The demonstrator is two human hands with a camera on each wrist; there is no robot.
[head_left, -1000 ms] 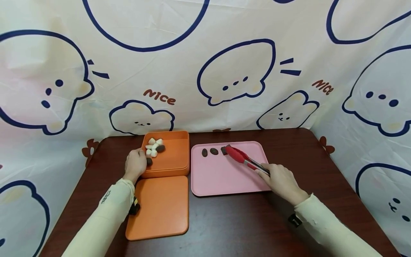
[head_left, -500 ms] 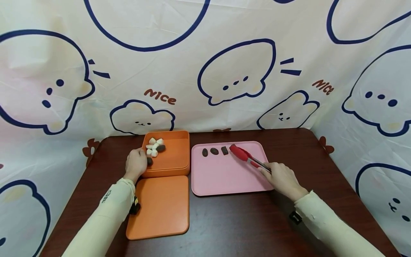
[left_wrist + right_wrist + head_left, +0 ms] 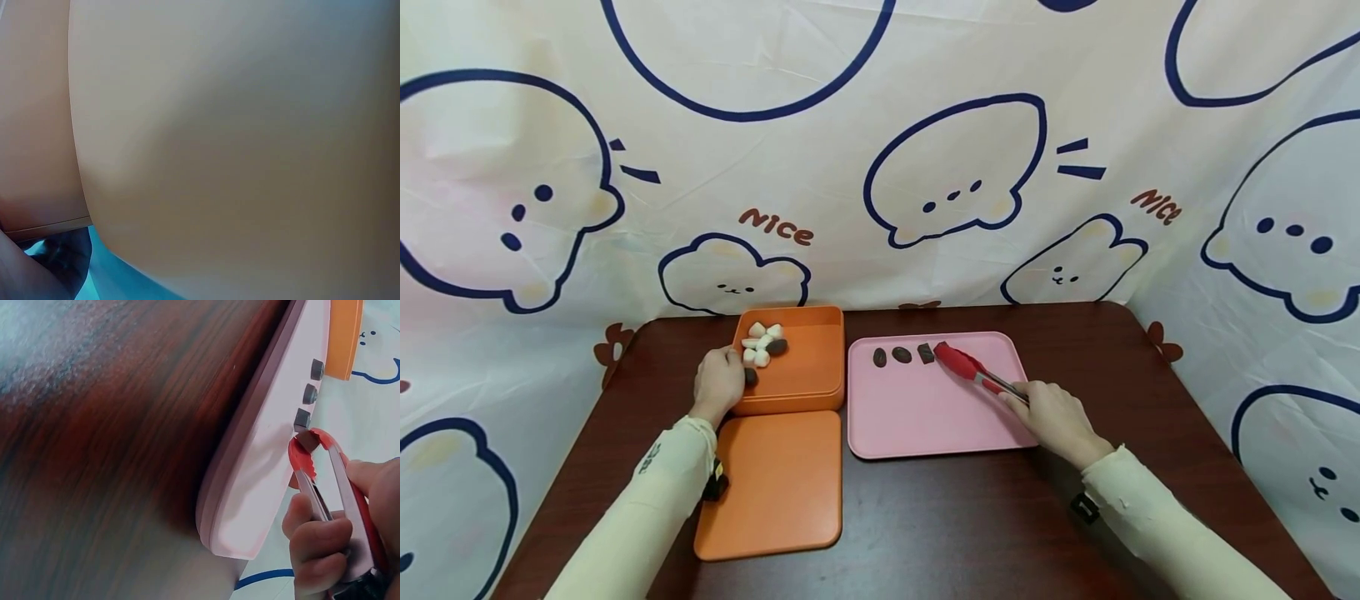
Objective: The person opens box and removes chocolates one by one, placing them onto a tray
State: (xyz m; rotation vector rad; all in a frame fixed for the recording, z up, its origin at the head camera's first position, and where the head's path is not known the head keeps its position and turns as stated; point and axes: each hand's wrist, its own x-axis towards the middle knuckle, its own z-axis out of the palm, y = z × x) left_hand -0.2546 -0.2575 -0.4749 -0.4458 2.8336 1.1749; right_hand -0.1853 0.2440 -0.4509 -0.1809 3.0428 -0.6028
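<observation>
My right hand (image 3: 1060, 422) grips red-tipped tongs (image 3: 957, 362) by their metal arms over the far part of a pink tray (image 3: 917, 417). In the right wrist view a brown block (image 3: 307, 441) sits between the tong tips, right beside a dark square piece (image 3: 302, 419). Two rounded dark pieces continue that row, including an oval one (image 3: 880, 357). My left hand (image 3: 718, 383) holds the left wall of an orange box (image 3: 808, 354), its fingertips partly hidden. Inside lie several white marshmallow-like pieces (image 3: 762, 358) and two dark ones, one (image 3: 750, 377) by my fingers.
A flat orange lid (image 3: 775, 492) lies in front of the box, under my left forearm's edge. The dark wooden table (image 3: 925, 533) runs back to a printed cloth (image 3: 820, 167). A close orange-brown surface (image 3: 237, 156) fills most of the left wrist view.
The tong tips have shifted slightly right, off the third dark piece, then a little nearer to me. That piece now shows whole beside them. My left hand stays on the box.
</observation>
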